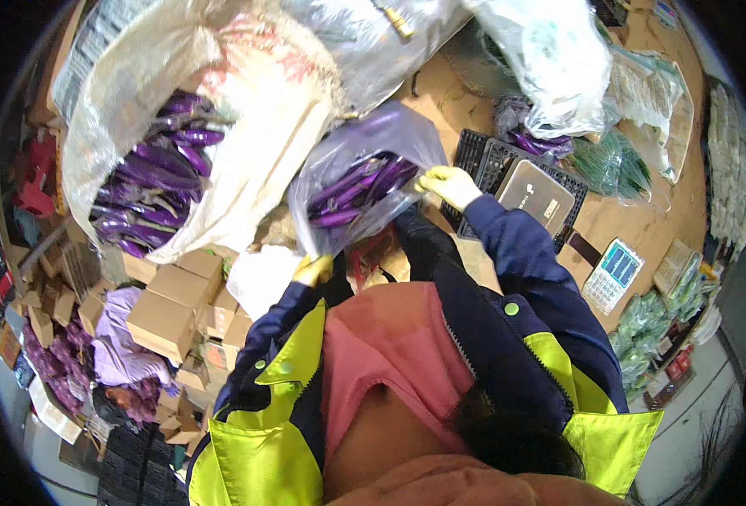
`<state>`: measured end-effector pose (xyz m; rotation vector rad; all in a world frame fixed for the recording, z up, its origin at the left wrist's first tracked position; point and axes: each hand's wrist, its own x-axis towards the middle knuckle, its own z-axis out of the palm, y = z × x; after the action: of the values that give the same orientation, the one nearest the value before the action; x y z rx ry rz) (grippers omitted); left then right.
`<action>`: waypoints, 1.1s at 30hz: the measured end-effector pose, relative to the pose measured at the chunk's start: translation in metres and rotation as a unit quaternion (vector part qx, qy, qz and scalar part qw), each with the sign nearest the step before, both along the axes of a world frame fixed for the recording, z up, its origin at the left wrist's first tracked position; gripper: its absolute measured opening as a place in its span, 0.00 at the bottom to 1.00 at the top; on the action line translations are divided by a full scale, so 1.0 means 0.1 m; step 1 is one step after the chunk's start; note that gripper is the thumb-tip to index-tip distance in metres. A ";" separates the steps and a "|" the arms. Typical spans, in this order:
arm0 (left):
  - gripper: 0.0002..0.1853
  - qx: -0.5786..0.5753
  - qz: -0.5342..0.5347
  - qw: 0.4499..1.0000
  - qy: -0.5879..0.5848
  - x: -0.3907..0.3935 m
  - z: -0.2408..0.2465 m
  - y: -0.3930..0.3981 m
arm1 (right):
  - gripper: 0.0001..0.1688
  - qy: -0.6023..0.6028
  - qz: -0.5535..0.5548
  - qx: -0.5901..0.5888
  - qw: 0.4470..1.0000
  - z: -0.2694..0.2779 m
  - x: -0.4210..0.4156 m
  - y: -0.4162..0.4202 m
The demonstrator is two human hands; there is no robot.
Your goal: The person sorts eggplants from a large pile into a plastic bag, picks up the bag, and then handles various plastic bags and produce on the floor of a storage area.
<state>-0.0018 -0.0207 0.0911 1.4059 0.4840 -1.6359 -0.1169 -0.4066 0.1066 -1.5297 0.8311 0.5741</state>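
A clear plastic bag (pixel 404 136) with several long purple eggplants (pixel 360 190) in it lies before me, its mouth spread towards my body. My left hand (pixel 313 270), in a pale yellow glove, grips the bag's near left edge. At the right side of the mouth my right hand (pixel 450 185), gloved alike, pinches the rim. Left of this bag rests a large white woven sack (pixel 265 158), its mouth open on a heap of eggplants (pixel 158 171).
Right of the bag, a platform scale (pixel 534 196) sits on a black plastic crate (pixel 471 158), with a keypad display (pixel 613 275) nearby. Cardboard boxes (pixel 164 310) are stacked at lower left, where another person (pixel 123 341) in lilac bends over net sacks (pixel 56 360). Bagged greens (pixel 610 164) lie far right.
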 end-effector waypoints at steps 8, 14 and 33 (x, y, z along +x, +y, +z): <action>0.06 -0.007 0.019 0.996 -0.092 0.32 1.68 -0.15 | 0.16 -0.036 0.007 -0.036 0.999 1.74 -0.22 -0.37; 0.07 0.011 -0.070 0.992 -0.102 0.57 2.69 -0.51 | 0.12 -0.135 -0.220 0.048 0.965 2.94 -1.11 -0.49; 0.14 -0.390 -0.444 0.804 -0.065 -0.78 3.75 -4.37 | 0.18 -0.174 -0.708 -0.224 0.647 3.95 -3.78 0.36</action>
<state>-0.0798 -0.4581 0.4663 1.0923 -1.0136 -2.0435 -0.4952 -0.3707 0.5018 -0.8606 1.5865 -1.1354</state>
